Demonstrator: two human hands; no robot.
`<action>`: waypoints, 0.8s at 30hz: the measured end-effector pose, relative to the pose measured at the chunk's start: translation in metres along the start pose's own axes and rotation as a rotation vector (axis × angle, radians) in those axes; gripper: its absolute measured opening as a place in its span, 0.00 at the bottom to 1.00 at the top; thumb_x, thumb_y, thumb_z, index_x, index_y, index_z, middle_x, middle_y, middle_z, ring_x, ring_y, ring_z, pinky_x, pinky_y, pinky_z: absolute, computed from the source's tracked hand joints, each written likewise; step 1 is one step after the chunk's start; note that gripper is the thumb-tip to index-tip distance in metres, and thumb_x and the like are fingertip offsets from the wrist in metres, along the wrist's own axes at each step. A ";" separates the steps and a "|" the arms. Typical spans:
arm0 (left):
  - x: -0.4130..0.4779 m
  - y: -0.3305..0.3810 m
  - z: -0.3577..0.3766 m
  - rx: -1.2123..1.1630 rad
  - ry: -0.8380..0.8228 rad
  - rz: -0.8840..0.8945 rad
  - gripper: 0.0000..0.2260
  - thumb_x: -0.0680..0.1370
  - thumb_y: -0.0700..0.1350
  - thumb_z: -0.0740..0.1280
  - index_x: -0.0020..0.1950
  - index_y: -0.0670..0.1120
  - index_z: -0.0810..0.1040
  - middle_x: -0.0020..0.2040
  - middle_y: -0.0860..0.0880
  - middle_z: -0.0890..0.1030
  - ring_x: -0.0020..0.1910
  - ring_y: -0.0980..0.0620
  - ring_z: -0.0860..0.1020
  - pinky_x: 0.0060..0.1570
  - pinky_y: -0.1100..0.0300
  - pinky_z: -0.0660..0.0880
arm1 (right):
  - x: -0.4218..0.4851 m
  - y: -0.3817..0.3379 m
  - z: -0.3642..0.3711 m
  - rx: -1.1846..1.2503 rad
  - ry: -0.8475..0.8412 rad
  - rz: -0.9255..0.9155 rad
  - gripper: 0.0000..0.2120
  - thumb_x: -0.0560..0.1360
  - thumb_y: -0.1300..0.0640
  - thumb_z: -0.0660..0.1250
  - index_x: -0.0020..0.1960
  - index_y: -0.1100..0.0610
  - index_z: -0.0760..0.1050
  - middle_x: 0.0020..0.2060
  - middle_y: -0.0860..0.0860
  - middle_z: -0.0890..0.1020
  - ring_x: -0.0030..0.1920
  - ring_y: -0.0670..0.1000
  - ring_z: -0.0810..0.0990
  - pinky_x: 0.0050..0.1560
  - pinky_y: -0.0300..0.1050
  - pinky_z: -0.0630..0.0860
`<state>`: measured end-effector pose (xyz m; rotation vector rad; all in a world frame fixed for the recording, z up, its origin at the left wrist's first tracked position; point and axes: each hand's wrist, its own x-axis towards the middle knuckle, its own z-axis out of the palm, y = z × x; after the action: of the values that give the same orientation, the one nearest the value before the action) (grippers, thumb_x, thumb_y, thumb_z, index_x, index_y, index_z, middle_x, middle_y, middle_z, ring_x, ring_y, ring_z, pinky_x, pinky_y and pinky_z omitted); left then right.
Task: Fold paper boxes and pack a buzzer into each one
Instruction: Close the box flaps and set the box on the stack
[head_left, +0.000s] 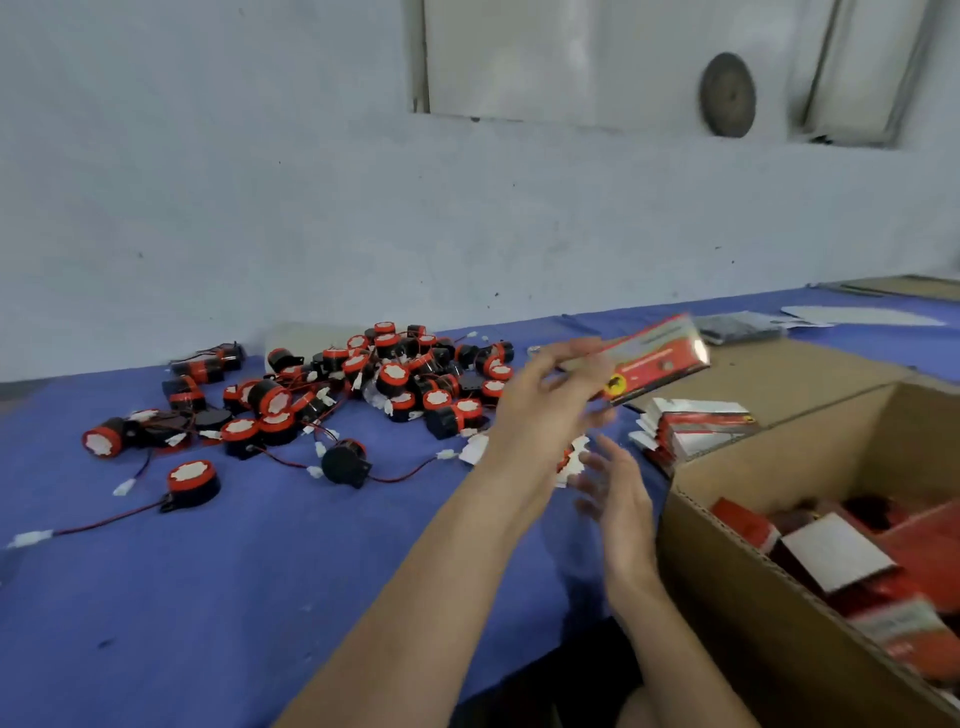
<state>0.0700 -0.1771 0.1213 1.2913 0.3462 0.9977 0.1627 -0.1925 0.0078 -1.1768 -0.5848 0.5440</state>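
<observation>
Left hand (540, 400) holds a flat box (660, 358) up, not yet folded; right hand (618, 493) is open below it. Boxes (831, 556) in the carton (727, 597) look finished, but many buzzers (395, 374) and a stack (691, 426) of flats remain on the table (260, 571)

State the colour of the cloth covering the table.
The cloth is blue; the head view shows it best.
</observation>
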 end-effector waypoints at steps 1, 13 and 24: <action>-0.002 0.017 0.028 0.015 -0.095 0.032 0.05 0.80 0.42 0.69 0.55 0.50 0.81 0.49 0.47 0.84 0.47 0.52 0.82 0.52 0.56 0.82 | -0.005 0.000 -0.004 -0.056 -0.007 -0.009 0.16 0.86 0.51 0.52 0.65 0.50 0.76 0.55 0.48 0.82 0.53 0.47 0.81 0.51 0.42 0.75; -0.015 -0.003 -0.032 0.784 -0.060 0.084 0.13 0.82 0.51 0.62 0.67 0.60 0.71 0.64 0.56 0.76 0.58 0.64 0.76 0.51 0.69 0.73 | 0.001 0.028 -0.009 -0.566 -0.111 -0.177 0.13 0.83 0.54 0.59 0.67 0.47 0.72 0.57 0.47 0.79 0.59 0.49 0.77 0.56 0.46 0.74; 0.000 -0.087 -0.212 1.534 -0.015 -0.399 0.20 0.84 0.53 0.58 0.75 0.53 0.65 0.71 0.54 0.73 0.67 0.54 0.72 0.63 0.54 0.73 | 0.080 0.056 0.041 -1.416 -0.181 -0.433 0.23 0.83 0.48 0.55 0.77 0.49 0.58 0.73 0.49 0.67 0.71 0.51 0.66 0.68 0.47 0.64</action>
<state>-0.0452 -0.0385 -0.0198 2.4071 1.4640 0.2307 0.1888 -0.0945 -0.0237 -2.2250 -1.4451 -0.2583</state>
